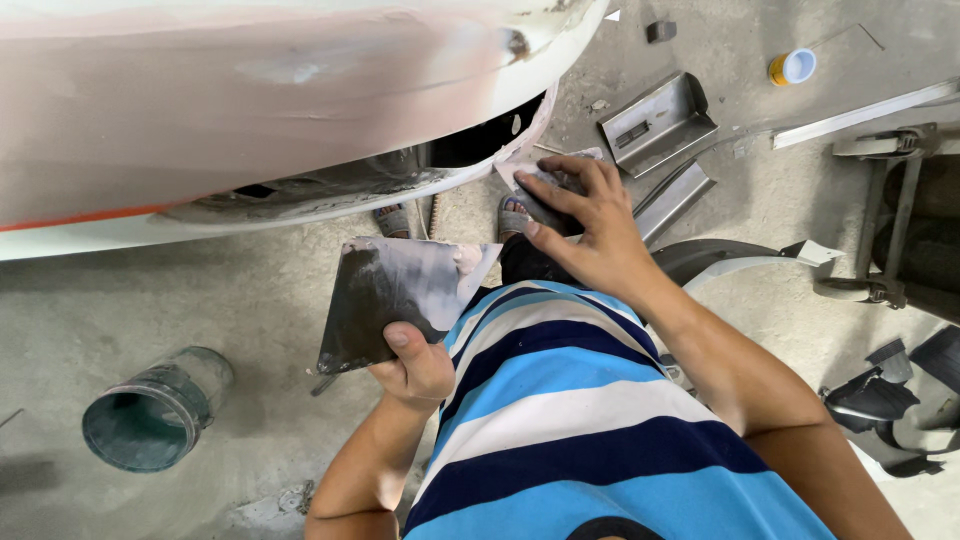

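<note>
My left hand (415, 365) grips a flat dark metal board (395, 295) smeared with grey and pinkish filler, held level in front of my striped shirt. My right hand (590, 225) reaches forward and presses a small flat spreader (530, 178) against the lower edge of a white car body panel (250, 110). The panel carries broad pinkish filler patches and a dark opening along its underside. My sandalled feet show below the panel's edge.
A green tin can (155, 410) lies tilted on the concrete floor at lower left. Metal trays (660, 120) and strips lie beyond my right hand. A tape roll (793, 67) sits at upper right. A trolley jack (890, 220) and dark parts crowd the right edge.
</note>
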